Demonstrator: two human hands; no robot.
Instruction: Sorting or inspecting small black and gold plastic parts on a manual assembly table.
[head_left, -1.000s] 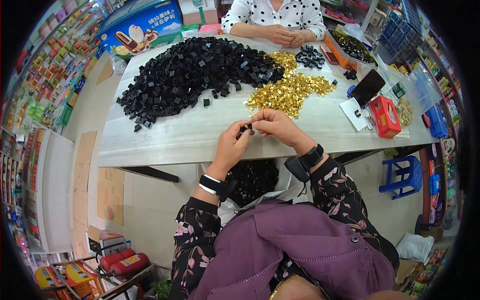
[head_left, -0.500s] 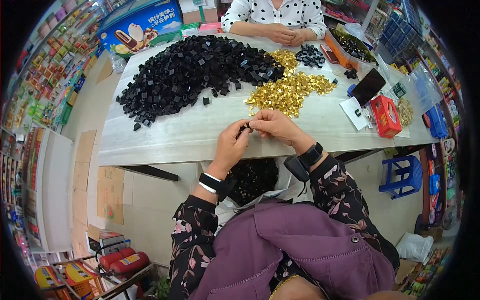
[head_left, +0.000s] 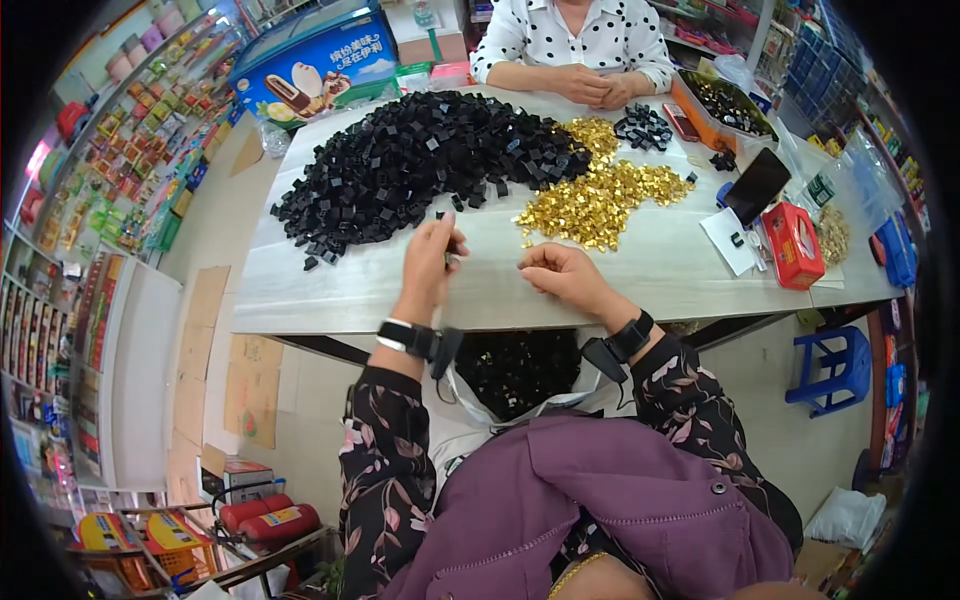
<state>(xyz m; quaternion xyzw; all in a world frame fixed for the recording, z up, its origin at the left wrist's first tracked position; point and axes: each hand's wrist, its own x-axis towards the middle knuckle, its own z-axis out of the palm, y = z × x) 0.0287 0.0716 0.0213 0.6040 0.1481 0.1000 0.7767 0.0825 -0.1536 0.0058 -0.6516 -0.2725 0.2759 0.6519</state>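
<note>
Black pieces (head_left: 400, 165) lay far left, gold pieces (head_left: 605, 205) beside them, apparently for ready reach; left hand (head_left: 430, 255) loosely curled, right hand (head_left: 565, 276) fingers bunched, any hold indiscernible.

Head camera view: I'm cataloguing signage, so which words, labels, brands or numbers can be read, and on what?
Wording is not copied out here, only located.
Blue chest freezer: large white lettering, clear, beside ice-cream pictures.
Red fire extinguisher: label too small to read.
Flattened cardboard: faint marks, unreadable.
Left shelf packages: too small and blurred.
Black square pieces, gold pieces: no print discernible.
</note>
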